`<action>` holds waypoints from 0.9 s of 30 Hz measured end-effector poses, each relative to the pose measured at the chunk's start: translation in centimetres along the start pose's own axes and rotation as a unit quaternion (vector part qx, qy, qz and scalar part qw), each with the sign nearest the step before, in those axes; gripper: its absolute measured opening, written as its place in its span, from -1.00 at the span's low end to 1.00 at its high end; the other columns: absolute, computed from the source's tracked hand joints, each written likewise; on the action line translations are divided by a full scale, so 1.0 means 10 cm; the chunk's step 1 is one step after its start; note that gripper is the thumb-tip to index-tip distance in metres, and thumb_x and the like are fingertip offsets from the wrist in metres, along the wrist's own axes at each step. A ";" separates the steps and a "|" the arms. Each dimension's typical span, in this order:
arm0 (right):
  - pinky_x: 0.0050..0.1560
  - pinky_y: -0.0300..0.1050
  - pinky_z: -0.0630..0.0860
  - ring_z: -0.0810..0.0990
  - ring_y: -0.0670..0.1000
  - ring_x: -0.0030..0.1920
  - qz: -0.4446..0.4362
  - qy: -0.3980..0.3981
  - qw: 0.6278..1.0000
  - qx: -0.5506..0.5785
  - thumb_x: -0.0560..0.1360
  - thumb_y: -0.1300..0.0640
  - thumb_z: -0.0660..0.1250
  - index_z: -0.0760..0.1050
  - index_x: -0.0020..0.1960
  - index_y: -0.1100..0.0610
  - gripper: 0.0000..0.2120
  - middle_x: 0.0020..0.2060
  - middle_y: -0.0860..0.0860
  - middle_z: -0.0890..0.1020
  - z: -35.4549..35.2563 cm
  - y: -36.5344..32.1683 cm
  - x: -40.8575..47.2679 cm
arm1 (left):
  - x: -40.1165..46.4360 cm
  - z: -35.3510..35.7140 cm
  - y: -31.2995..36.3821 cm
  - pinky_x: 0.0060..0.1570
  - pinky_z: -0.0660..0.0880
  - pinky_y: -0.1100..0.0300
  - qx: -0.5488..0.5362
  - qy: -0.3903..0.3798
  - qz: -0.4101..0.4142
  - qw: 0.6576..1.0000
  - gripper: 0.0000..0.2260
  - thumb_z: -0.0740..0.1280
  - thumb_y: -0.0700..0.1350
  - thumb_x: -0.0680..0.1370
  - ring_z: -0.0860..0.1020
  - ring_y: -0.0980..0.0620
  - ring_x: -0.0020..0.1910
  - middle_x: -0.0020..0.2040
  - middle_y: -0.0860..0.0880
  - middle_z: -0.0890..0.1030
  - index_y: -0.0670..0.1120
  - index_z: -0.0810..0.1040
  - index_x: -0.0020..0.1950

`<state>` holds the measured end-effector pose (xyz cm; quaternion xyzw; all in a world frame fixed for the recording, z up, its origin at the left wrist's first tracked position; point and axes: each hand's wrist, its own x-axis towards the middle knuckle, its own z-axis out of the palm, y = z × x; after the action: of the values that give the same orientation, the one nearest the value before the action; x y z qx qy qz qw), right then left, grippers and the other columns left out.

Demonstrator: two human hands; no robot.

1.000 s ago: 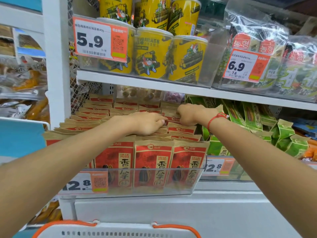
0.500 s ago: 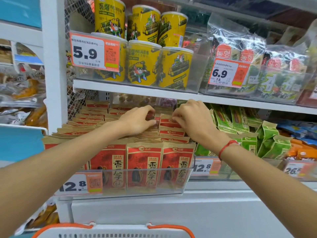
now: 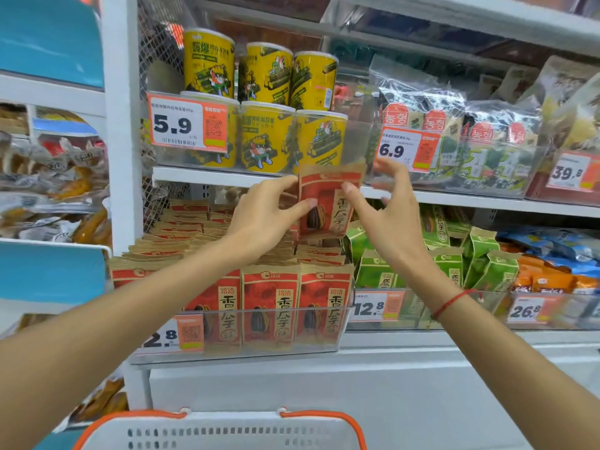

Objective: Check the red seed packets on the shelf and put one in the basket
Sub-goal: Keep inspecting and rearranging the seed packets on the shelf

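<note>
Head view: basket [image 3: 227,431] cut off below

Open air in front of the shelving, between the clear front rail [image 3: 240,352] and the basket [image 3: 224,430] rim below; both forearms cross it unobstructed. Above the rows of red seed packets [image 3: 272,306] there is a gap up to the upper shelf [image 3: 207,177] edge. That gap is partly filled by the lifted red packet [image 3: 328,203], the left hand [image 3: 263,216] and the right hand [image 3: 389,219]. White upright post [image 3: 121,125] bounds the left. Green packets [image 3: 376,267] crowd just right. Yellow cans [image 3: 266,138] fill the tier above.
</note>
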<state>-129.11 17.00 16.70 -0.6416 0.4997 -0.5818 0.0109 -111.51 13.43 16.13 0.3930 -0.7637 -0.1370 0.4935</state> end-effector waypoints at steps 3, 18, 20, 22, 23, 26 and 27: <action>0.12 -0.19 0.52 0.57 -0.13 0.12 0.075 -0.061 0.992 0.080 0.57 -0.07 0.27 0.48 0.23 0.07 -0.69 0.06 -0.11 0.61 -0.03 -0.16 -0.03 | -0.07 -0.18 0.21 0.10 0.54 0.10 -0.070 0.001 -0.010 0.997 -0.81 0.32 0.01 0.58 0.59 0.21 0.00 0.03 0.17 0.64 0.07 0.57 0.17; -0.14 0.06 0.54 0.57 0.08 -0.28 0.182 -0.376 0.903 0.102 0.61 -0.04 0.17 0.52 -0.04 0.26 -0.63 -0.20 0.24 0.64 0.43 -0.21 -1.16 | -1.61 -0.53 -0.32 -0.11 0.63 0.16 -0.175 -0.119 -0.237 0.948 -0.69 0.30 0.09 0.43 0.67 0.07 -0.07 -0.04 0.08 0.71 0.05 0.61 0.11; -0.08 0.05 0.59 0.62 0.21 -0.20 0.200 -0.398 0.891 0.086 0.60 -0.11 0.13 0.55 0.01 0.27 -0.54 -0.15 0.23 0.66 0.48 -0.15 -1.22 | -1.68 -0.50 -0.38 -0.11 0.63 0.15 -0.173 -0.151 -0.256 0.939 -0.72 0.31 0.09 0.44 0.66 0.09 -0.08 -0.03 0.08 0.70 0.09 0.61 0.11; -0.07 -0.06 0.60 0.67 0.14 -0.11 0.229 -0.400 0.883 0.092 0.60 -0.14 0.11 0.57 0.03 0.29 -0.49 -0.13 0.15 0.70 0.51 -0.11 -1.25 | -1.70 -0.46 -0.41 -0.08 0.63 0.14 -0.182 -0.169 -0.269 0.931 -0.78 0.31 0.04 0.50 0.66 0.11 -0.07 -0.03 0.10 0.70 0.12 0.60 0.12; -0.10 -0.13 0.60 0.68 0.10 -0.12 0.241 -0.392 0.882 0.101 0.60 -0.13 0.12 0.58 0.03 0.30 -0.50 -0.14 0.13 0.71 0.53 -0.10 -1.25 | -1.71 -0.45 -0.41 -0.07 0.63 0.15 -0.188 -0.173 -0.277 0.926 -0.80 0.30 0.03 0.52 0.66 0.12 -0.07 -0.03 0.12 0.70 0.14 0.60 0.12; -0.25 -0.28 0.57 0.66 -0.03 -0.25 0.260 -0.353 0.890 0.127 0.60 -0.07 0.15 0.58 -0.05 0.32 -0.54 -0.17 0.12 0.71 0.57 -0.07 -1.29 | -1.72 -0.42 -0.43 -0.12 0.62 0.26 -0.214 -0.176 -0.310 0.909 -0.81 0.25 0.06 0.55 0.66 0.19 -0.08 -0.07 0.18 0.70 0.14 0.60 0.09; -0.27 -0.30 0.57 0.65 -0.06 -0.27 0.268 -0.348 0.888 0.133 0.60 -0.06 0.15 0.59 -0.06 0.32 -0.55 -0.18 0.12 0.71 0.60 -0.07 -1.32 | -1.72 -0.42 -0.45 -0.15 0.61 0.29 -0.220 -0.177 -0.318 0.905 -0.79 0.23 0.08 0.55 0.66 0.21 -0.08 -0.07 0.19 0.70 0.13 0.60 0.10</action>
<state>-121.86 22.56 5.49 -0.6368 0.5347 -0.3573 0.4254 -102.27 23.95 4.35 0.4656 -0.6235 -0.5188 0.3539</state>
